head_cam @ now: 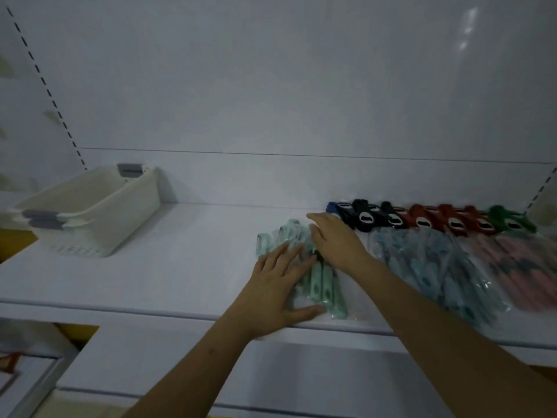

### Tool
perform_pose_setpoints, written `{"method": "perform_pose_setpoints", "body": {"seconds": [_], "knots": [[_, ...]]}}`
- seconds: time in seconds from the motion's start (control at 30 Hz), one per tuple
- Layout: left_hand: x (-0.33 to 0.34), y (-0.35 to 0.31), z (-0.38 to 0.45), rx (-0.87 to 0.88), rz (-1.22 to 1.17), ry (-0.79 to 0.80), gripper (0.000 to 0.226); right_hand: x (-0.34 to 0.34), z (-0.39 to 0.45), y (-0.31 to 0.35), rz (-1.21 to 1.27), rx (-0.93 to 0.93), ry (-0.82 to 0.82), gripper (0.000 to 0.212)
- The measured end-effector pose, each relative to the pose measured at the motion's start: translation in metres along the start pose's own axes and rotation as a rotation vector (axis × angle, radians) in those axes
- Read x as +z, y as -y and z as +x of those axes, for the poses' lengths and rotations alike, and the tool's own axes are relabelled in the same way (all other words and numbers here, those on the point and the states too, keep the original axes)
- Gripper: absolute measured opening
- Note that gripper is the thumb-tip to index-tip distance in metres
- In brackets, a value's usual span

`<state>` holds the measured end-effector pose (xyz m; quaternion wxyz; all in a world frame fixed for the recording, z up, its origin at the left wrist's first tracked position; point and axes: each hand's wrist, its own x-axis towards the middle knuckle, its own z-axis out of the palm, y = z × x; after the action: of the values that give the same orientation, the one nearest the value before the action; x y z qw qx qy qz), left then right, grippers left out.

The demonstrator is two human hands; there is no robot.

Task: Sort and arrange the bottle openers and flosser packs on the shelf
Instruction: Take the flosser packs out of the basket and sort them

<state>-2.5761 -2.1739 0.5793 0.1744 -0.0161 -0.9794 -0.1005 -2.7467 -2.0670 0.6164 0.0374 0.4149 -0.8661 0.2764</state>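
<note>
The white shelf (187, 267) carries a basket (99, 212) at 9 o'clock, openers (437, 220) rowed at 2 o'clock, and green (319, 282), blue (437, 267) and pink packs (524, 267) in front.

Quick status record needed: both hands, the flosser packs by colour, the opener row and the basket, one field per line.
left hand: flat, fingers straight, pressing on the green flosser packs
right hand: flat, fingers straight, on the far right part of the same green packs
blue flosser packs: lying right of the green ones
pink flosser packs: far right
bottle openers: one row behind the packs; blue, black, red, then green
white basket: on the shelf, far left; contents cannot be told
</note>
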Motion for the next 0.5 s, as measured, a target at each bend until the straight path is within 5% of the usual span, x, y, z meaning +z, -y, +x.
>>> {"method": "perform_pose_setpoints", "body": {"seconds": [0.27,0.5], "knots": [[0.002,-0.003,-0.003,0.207,0.085,0.013,0.072,0.011,0.062,0.017,0.005,0.104,0.460,0.057],[0.003,-0.001,-0.001,0.078,0.018,0.035,0.065,0.007,0.090,0.023,-0.028,0.139,0.474,0.042]]}}
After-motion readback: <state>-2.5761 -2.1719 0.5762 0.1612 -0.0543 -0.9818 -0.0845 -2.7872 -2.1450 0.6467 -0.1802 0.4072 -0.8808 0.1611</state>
